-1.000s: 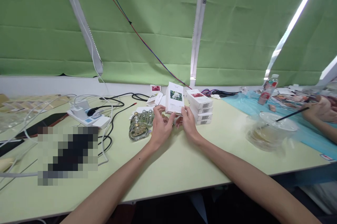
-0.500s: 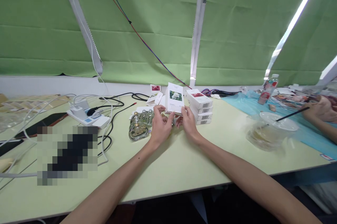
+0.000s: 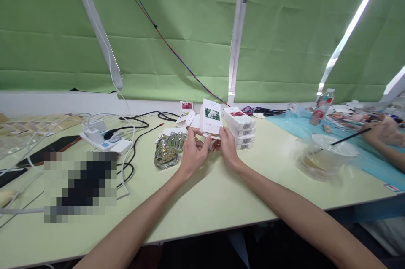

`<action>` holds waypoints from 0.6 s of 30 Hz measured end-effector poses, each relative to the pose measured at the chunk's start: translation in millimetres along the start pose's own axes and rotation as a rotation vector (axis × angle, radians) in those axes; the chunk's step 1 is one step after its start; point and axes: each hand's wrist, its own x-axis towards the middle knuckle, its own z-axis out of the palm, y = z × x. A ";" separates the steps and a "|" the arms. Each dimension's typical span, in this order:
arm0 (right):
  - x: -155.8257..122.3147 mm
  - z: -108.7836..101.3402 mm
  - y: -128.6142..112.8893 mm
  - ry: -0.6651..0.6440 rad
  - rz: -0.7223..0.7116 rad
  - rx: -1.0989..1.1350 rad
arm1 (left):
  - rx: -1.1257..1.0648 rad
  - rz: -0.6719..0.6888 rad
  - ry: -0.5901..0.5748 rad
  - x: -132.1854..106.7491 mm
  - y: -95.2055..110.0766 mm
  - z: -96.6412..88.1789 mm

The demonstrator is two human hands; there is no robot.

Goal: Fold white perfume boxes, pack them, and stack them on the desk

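Head | box (image 3: 211,119): white-flower picture (image 3: 213,114), print (image 3: 209,124) too small | stacked boxes (image 3: 241,126): barcodes (image 3: 247,126)

White box (image 3: 212,118) with a white-flower print, tilted in both hands (image 3: 194,153), lower end apparently open.

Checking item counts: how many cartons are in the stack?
4: top carton, second carton, third carton, bottom carton, right of the held carton; others behind may be hidden.

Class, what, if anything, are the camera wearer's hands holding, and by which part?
A white flower-print box, held near its lower end: left hand at the left, right hand at the right.
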 end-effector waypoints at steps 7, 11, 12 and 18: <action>0.8 -0.6 0.8 0.006 -0.013 -0.005 | -0.012 0.041 -0.029 0.5 -3.4 0.0; 0.0 -0.6 -0.3 0.009 -0.016 -0.008 | -0.025 0.035 -0.054 -0.3 -1.6 0.5; -0.1 -0.6 -0.6 0.008 -0.016 -0.009 | -0.029 0.034 -0.056 -0.4 -1.1 0.6; 0.3 -1.2 0.0 0.003 -0.020 -0.009 | -0.055 0.031 -0.070 -0.5 -0.3 1.3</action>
